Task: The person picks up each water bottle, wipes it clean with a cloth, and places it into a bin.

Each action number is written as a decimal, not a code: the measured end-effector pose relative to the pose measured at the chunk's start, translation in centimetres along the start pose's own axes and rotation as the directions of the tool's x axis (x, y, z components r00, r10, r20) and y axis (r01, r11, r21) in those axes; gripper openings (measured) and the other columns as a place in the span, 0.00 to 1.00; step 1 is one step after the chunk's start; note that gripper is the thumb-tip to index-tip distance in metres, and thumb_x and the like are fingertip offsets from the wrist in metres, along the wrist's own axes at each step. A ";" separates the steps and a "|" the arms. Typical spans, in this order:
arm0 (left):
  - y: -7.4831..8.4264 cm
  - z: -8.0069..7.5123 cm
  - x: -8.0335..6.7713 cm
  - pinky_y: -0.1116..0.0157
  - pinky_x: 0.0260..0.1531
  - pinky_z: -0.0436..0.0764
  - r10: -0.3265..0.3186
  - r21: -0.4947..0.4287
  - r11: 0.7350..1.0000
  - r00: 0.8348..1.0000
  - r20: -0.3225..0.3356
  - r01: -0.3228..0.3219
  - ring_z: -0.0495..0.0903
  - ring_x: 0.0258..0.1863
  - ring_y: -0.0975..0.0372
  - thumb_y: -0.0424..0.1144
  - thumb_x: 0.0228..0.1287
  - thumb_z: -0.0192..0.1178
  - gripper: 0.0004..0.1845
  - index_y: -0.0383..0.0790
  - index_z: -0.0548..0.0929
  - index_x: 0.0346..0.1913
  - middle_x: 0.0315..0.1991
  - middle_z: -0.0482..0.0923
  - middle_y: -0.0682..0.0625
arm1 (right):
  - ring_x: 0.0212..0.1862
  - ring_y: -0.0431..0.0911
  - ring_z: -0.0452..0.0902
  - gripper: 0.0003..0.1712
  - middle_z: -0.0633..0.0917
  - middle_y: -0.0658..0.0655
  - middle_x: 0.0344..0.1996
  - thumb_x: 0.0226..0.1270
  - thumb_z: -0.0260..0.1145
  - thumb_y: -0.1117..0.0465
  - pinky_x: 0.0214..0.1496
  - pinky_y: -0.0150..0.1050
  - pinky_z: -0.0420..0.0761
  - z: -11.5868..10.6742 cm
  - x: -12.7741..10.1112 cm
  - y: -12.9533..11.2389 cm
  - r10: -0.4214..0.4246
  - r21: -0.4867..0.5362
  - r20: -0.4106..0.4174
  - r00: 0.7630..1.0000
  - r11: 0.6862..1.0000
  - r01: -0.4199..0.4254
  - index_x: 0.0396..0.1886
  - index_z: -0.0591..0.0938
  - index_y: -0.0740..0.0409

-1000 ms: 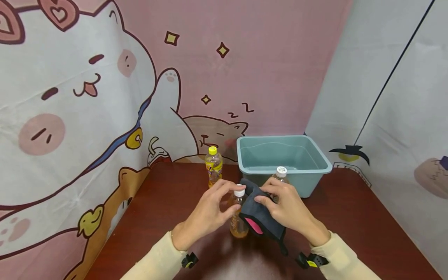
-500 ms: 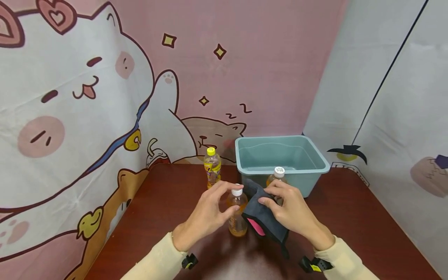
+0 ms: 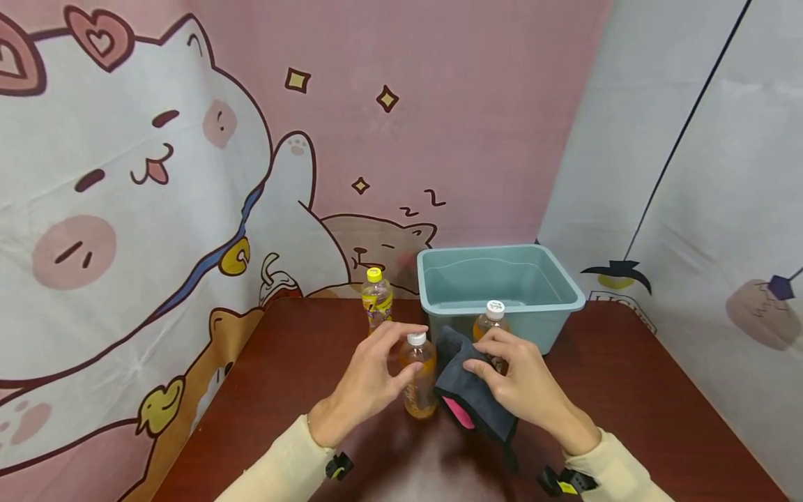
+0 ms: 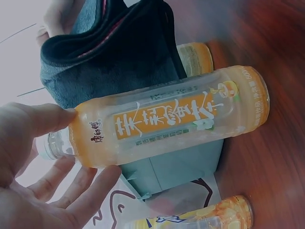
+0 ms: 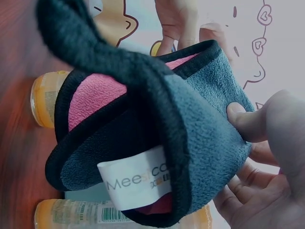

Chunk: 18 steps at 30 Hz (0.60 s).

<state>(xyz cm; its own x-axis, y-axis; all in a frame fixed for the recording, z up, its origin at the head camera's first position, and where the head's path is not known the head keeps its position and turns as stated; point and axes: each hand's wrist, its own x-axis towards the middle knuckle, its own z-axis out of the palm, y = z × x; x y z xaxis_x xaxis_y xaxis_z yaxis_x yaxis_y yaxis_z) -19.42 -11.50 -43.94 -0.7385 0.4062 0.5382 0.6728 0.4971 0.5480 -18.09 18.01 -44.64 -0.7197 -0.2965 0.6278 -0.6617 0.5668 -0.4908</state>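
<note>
In the head view, my left hand [image 3: 370,376] holds an orange-labelled drink bottle [image 3: 419,383] by its upper part, fingers beside the white cap. The left wrist view shows the thumb on the bottle's [image 4: 167,119] shoulder and the other fingers along its opposite side. My right hand [image 3: 523,373] pinches a folded dark grey cloth [image 3: 477,397] with black edging and a pink inner side. In the right wrist view a white tag [image 5: 136,179] and a black loop hang from that cloth. Bottle and cloth are close together in the head view.
Behind the right hand stands another white-capped bottle [image 3: 484,325], partly hidden. A yellow-capped bottle [image 3: 377,301] is farther back on the left. The blue-green bin [image 3: 521,307] sits at the back of the dark red table [image 3: 276,390], before a cartoon-printed backdrop.
The held bottle has shifted slightly left, and the cloth that overlapped its side now hangs a little apart from it. The head view has also tilted slightly.
</note>
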 end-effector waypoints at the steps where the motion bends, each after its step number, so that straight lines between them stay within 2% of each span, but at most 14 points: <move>1: -0.1 0.0 0.0 0.55 0.56 0.97 0.003 -0.001 1.000 1.000 -0.005 -0.003 0.90 0.55 0.55 0.32 0.71 0.84 0.33 0.51 0.86 0.75 0.64 0.87 0.51 | 0.30 0.31 0.70 0.11 0.85 0.39 0.38 0.71 0.86 0.66 0.32 0.30 0.77 0.0 0.0 0.0 0.000 0.002 0.001 1.000 1.000 0.000 0.44 0.96 0.46; 5: -0.6 -0.1 0.1 0.54 0.56 0.98 0.009 0.006 1.000 1.000 -0.021 -0.009 0.90 0.55 0.55 0.31 0.70 0.85 0.34 0.49 0.85 0.75 0.64 0.87 0.50 | 0.30 0.31 0.70 0.11 0.85 0.39 0.38 0.71 0.86 0.66 0.32 0.30 0.77 0.1 -0.2 -0.1 0.005 0.003 0.001 1.000 1.000 -0.005 0.44 0.97 0.46; 14: -2.1 -0.3 0.5 0.53 0.59 0.97 -0.014 0.048 0.999 0.998 -0.062 0.017 0.90 0.64 0.54 0.32 0.70 0.85 0.36 0.49 0.84 0.78 0.69 0.86 0.47 | 0.31 0.31 0.71 0.10 0.85 0.39 0.39 0.71 0.86 0.66 0.32 0.30 0.77 0.1 -0.3 0.0 0.005 0.005 0.000 1.000 1.000 -0.005 0.45 0.97 0.46; 18: -2.8 -0.3 0.8 0.52 0.55 0.96 0.000 0.074 0.997 0.996 -0.092 0.007 0.90 0.63 0.53 0.32 0.70 0.85 0.37 0.48 0.83 0.79 0.68 0.86 0.46 | 0.31 0.31 0.71 0.11 0.86 0.39 0.39 0.71 0.87 0.66 0.32 0.30 0.77 0.1 -0.3 -0.1 0.007 0.005 0.001 1.000 1.000 -0.007 0.45 0.97 0.45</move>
<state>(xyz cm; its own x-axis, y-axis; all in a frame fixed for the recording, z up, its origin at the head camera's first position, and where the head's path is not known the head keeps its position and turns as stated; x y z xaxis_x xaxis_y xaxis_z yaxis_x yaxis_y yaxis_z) -21.93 -12.81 -44.87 -0.7315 0.3338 0.5945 0.6623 0.5552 0.5032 -17.84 17.96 -44.90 -0.7247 -0.2931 0.6236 -0.6575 0.5648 -0.4987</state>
